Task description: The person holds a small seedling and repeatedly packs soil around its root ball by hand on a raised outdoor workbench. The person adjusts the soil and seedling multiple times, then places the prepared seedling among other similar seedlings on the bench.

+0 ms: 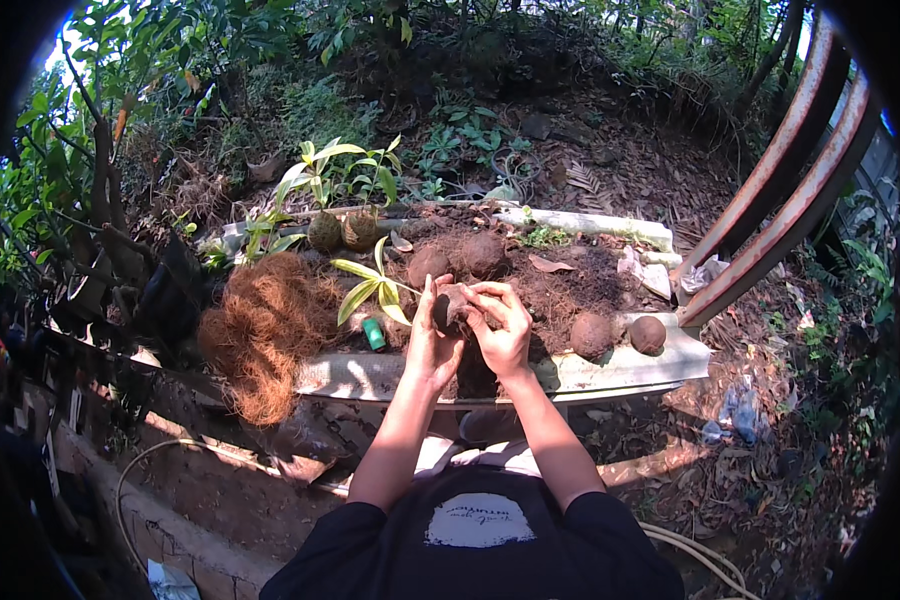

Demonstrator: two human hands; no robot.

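Both my hands are raised over the middle of a corrugated sheet used as a worktop (360,377). Between them is a dark clump of soil around a plant's root end (450,306). My left hand (436,341) cups it from the left, and the fingers of my right hand (501,326) press on its right side. A seedling with yellow-green striped leaves (375,285) leans out to the left of the clump. Left of my hands lie a green spool (373,334) and a heap of brown coconut fibre (270,322). Two round soil balls (429,265) rest just beyond my hands.
Two more soil balls (591,336) sit at the right front. Two wrapped root balls with leafy plants (324,231) stand at the back left. Loose soil covers the sheet's middle. Curved rusty metal bars (787,187) rise at the right; a hose (124,480) lies on the ground at left.
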